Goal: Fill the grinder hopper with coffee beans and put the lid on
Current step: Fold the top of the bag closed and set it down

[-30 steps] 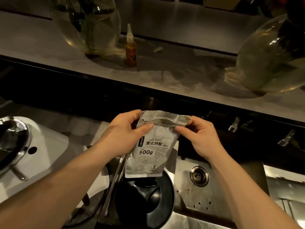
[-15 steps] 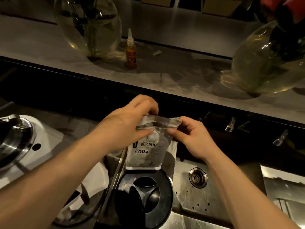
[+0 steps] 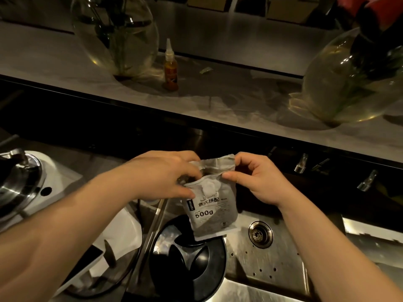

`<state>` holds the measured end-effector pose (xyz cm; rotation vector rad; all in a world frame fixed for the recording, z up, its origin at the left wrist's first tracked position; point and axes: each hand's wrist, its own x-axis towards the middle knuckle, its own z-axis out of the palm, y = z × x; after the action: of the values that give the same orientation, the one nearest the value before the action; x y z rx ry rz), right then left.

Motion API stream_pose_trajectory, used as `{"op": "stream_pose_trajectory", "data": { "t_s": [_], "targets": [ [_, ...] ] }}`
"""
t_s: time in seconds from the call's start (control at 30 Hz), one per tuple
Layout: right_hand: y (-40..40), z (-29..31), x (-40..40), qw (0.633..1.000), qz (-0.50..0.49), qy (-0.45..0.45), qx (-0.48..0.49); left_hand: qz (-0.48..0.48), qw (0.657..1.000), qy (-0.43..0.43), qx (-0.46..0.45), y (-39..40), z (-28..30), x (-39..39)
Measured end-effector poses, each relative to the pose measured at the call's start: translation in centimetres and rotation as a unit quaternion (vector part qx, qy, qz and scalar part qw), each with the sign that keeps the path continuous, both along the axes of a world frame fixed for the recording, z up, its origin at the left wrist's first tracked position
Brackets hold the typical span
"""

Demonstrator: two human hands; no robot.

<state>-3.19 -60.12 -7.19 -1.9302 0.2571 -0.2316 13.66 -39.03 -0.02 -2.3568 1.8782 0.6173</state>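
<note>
coffee bag (image 3: pixel 212 205) shifted right since earlier, above dark hopper (image 3: pixel 187 256) | left hand (image 3: pixel 165 175) and right hand (image 3: pixel 255 177) fingers pinch its opened top | steel sink (image 3: pixel 272 258), pale counter (image 3: pixel 218 101), glass vases behind

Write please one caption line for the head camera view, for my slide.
Both hands, left hand and right hand, hold the coffee bag by its top above the open black hopper.

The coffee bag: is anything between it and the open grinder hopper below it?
Nothing visible. The coffee bag, held upright at its top by the left hand and right hand, hangs directly above the dark open hopper. No lid covers the hopper's mouth.
</note>
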Motion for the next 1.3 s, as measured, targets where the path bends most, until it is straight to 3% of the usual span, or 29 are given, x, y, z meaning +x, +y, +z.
{"op": "stream_pose_trajectory", "data": {
  "t_s": [0.23, 0.57, 0.73, 0.9, 1.07, 1.3],
  "targets": [
    [-1.4, -0.6, -0.4, 0.998, 0.013, 0.044, -0.047, 0.028, 0.996, -0.086, -0.015, 0.5, -1.0, 0.6],
    [-1.1, -0.8, -0.1, 1.0, -0.008, 0.018, -0.001, 0.16, 0.968, 0.079, -0.177, 0.6, -1.1, 0.1],
    [-0.7, -0.5, 0.3, 1.0, -0.002, 0.021, -0.009, 0.205, 0.967, 0.123, -0.094, -0.3, 0.4, 0.4],
    [-0.3, -0.3, 0.4, 0.994, 0.006, 0.062, -0.09, 0.154, 0.988, -0.006, 0.012, -1.0, 0.6, 0.2],
    [0.4, -0.7, 1.1, 0.987, -0.018, 0.071, -0.142, 0.16, 0.986, -0.042, 0.02, -1.4, 0.0, 0.2],
    [1.2, -1.1, 1.4, 0.99, -0.03, 0.052, -0.126, 0.238, 0.971, 0.01, 0.0, -1.4, -0.7, 0.6]
  ]
}}
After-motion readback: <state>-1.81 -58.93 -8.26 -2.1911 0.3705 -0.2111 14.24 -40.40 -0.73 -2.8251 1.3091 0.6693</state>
